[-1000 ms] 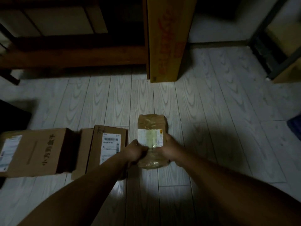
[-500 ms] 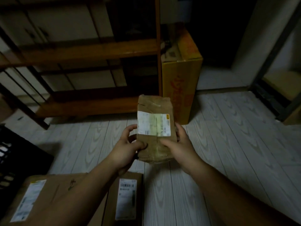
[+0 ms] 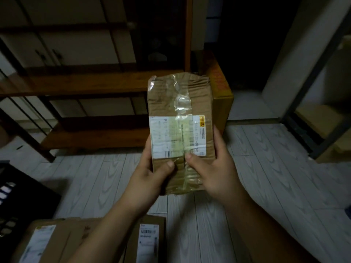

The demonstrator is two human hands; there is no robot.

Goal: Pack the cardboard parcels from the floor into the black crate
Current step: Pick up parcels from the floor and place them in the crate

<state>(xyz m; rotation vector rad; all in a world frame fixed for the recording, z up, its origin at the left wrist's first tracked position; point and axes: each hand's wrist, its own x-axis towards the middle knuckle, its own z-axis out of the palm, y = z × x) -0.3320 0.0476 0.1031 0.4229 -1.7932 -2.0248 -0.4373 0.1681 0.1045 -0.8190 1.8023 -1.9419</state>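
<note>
Parcel (image 3: pixel 180 130) held off floor (image 3: pixel 256 186); large box (image 3: pixel 57 242), small box (image 3: pixel 150 242), crate (image 3: pixel 20 194) leftward.

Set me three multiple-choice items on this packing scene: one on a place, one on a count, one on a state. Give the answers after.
1. Where is the black slotted crate?
A. at the view's left edge
B. at its right edge
C. in the person's hands

2. How many labelled brown cardboard parcels lie on the pale plank floor at the bottom of the view?
A. one
B. two
C. four

3. The crumpled, taped brown cardboard parcel with the white label is:
A. lying on the floor
B. held off the floor
C. inside the crate

Answers:
1 A: its dark wall shows at the left edge.
2 B: a wide one and a narrow one lie side by side.
3 B: the left hand and right hand grip its lower end, thumbs on top.
</note>
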